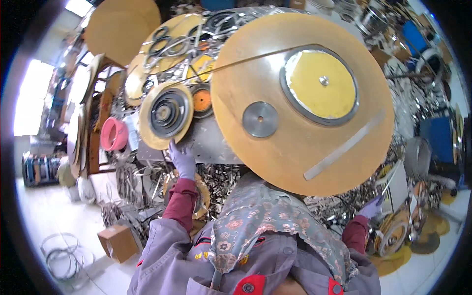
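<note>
My left hand (183, 163), in a pale purple glove, has its fingers apart at the lower edge of a small tan disc (144, 129). Nested dark rings (166, 113) lie on that disc. My right hand (369, 208), gloved alike, is low on the right with fingers stretched beside a white-framed panel (393, 189); contact is unclear. Between and beyond the hands sits a large tan round board (305, 150). On it are a yellow disc with a dark rim (314, 81), a grey metal disc with a centre hole (260, 119) and a flat metal strip (344, 145).
A thin dark strip (246, 60) runs leftward from the rimmed disc past the board's edge. An orange-centred wheel (201, 100) and a pink container (114, 133) are at the left. Metal scraps (221, 184) heap below the table; a cardboard box (119, 243) stands on the floor.
</note>
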A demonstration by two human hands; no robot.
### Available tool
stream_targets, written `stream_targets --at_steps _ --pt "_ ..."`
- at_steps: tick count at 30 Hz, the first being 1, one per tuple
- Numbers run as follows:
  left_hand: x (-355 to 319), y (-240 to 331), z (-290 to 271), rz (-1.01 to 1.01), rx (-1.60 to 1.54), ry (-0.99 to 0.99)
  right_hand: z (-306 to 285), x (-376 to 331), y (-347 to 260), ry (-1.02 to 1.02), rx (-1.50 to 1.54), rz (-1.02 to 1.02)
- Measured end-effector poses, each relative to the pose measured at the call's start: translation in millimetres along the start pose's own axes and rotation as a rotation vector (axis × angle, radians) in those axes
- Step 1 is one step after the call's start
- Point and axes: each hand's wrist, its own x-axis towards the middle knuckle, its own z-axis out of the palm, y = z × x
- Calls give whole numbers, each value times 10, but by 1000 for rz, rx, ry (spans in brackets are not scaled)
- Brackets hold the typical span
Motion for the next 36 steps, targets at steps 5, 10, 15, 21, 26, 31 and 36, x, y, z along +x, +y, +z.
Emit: stream_targets --at_steps 5,10,15,21,26,31,36 --pt "-492 -687 -535 -205 204 10 779 -277 95 -51 192 -132" --pt "-757 -972 -810 -313 263 -95 1561 -296 114 -353 651 53" --pt "-602 -1112 -687 -358 275 -133 1405 -62 558 -368 389 -8" --pt "-220 -1273 -372 -419 260 -182 340 -756 -1208 -215 84 -585" --pt "55 -1414 -248 -458 430 -155 614 -1853 -2231 -447 -231 -1087" --pt "216 -1944 -847 -619 2 299 658 -1958 -1687 -418 -268 -932" --pt "75 -1754 -1049 -268 -606 93 468 -1715 -1332 -89 -519 -591"
